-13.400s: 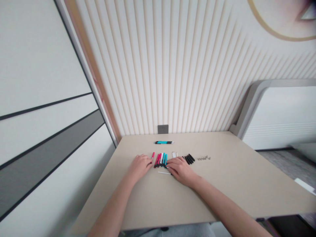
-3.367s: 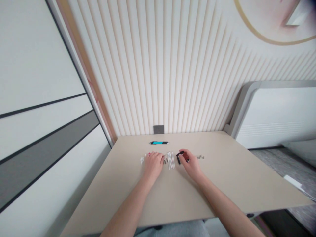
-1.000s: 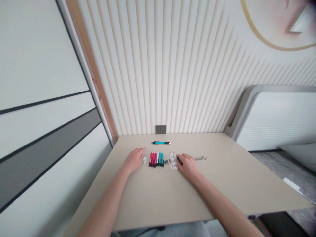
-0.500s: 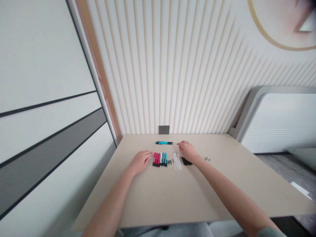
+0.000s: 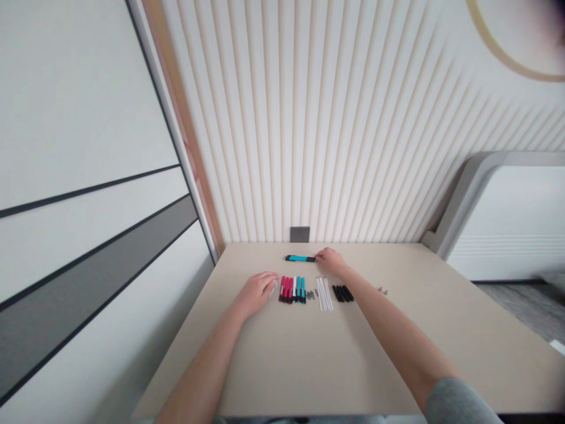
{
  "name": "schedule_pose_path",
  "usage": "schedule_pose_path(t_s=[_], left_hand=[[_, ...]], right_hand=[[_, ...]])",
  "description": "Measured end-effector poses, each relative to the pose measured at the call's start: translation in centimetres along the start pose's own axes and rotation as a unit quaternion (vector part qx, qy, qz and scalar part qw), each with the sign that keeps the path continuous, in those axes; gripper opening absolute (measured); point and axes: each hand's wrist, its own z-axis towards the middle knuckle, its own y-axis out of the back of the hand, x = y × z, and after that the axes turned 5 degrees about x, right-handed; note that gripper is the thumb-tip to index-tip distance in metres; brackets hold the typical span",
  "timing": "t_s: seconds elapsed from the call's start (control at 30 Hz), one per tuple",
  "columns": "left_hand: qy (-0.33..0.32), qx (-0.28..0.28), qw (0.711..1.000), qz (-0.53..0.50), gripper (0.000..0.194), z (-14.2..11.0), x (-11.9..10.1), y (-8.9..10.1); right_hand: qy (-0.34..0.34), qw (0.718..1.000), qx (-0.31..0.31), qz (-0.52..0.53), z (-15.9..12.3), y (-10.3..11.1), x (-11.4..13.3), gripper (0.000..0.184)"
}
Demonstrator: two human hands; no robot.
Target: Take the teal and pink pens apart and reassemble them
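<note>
A blue-and-black pen point(image 5: 300, 258) lies crosswise near the back of the table; a second one may lie against it. My right hand point(image 5: 330, 261) reaches to its right end, with closed fingertips covering the tip. To the left of the row of pen barrels point(image 5: 292, 290), my left hand point(image 5: 258, 292) rests on the tabletop, fingers stretched out and holding nothing. Those barrels are pink, white and blue with black lower parts. Beside them lie small grey pieces point(image 5: 311, 294), thin white refills point(image 5: 325, 294) and short black tubes point(image 5: 343, 293).
More small grey pieces point(image 5: 383, 291) lie right of my right forearm. The beige table point(image 5: 300, 353) backs onto a ribbed wall with a dark socket point(image 5: 299, 234). A white cabinet point(image 5: 88, 265) stands on the left and a pale headboard point(image 5: 512, 218) on the right.
My right hand has closed in on the pen's right end, and its fingertips now cover the tip. My left hand stays by the barrels. The view has shifted slightly.
</note>
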Motion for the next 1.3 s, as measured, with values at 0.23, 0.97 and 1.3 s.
schedule_pose_path(t_s=[0.23, 0.97, 1.3], left_hand=[[0.012, -0.015, 1.0, 0.02, 0.033, -0.1, 0.1, -0.1], [-0.119, -0.025, 0.993, 0.005, 0.021, 0.2, -1.9, -0.3], [-0.124, -0.086, 0.989, 0.004, 0.017, 0.0, -2.0, -0.3]], right_hand=[[0.009, 0.998, -0.025, 0.052, -0.5, 0.6, 0.1, 0.021], [0.072, 0.949, -0.078, 0.298, -14.2, -0.2, 2.6, 0.027], [0.045, 0.952, -0.067, 0.295, -14.4, 0.1, 2.8, 0.044]])
